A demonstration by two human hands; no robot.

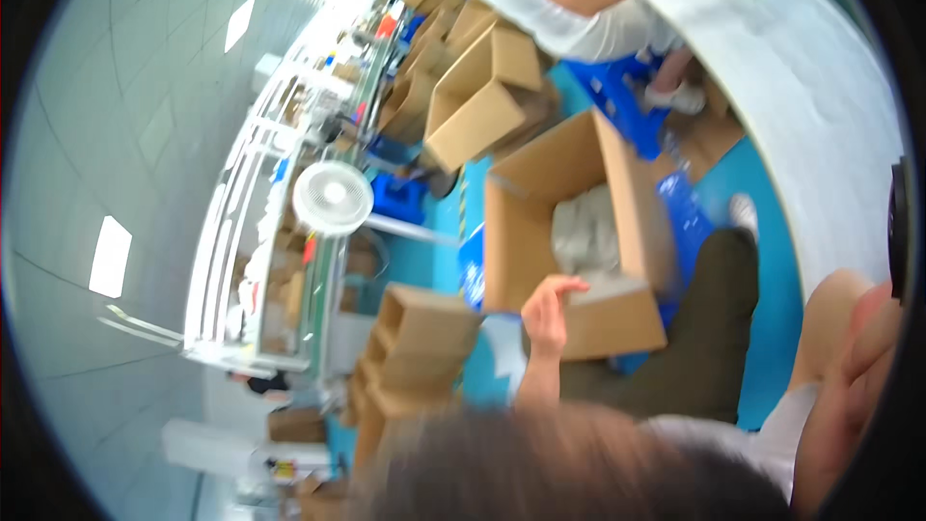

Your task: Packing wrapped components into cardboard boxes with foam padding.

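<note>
My left hand (547, 318) is raised in front of the near side of a large open cardboard box (632, 318). Its fingers bend loosely to the right, and nothing shows between them. Inside the box lies a pale grey-white bundle (585, 230), too blurred to name. Close to the right rim, my right hand (861, 328) appears at the end of a sharply folded arm, near a dark object (899, 232). Blur and the rim hide its fingers, so I cannot tell what it holds. My legs in dark trousers (719, 280) are beside the box.
A white worktable (820, 125) curves along the right. Beyond the box, a person in white (569, 0) sits by a blue crate (617, 96). More open cartons (487, 87) and a stack of cartons (420, 338) stand leftward. A white fan (333, 198) stands before a long conveyor line (318, 299).
</note>
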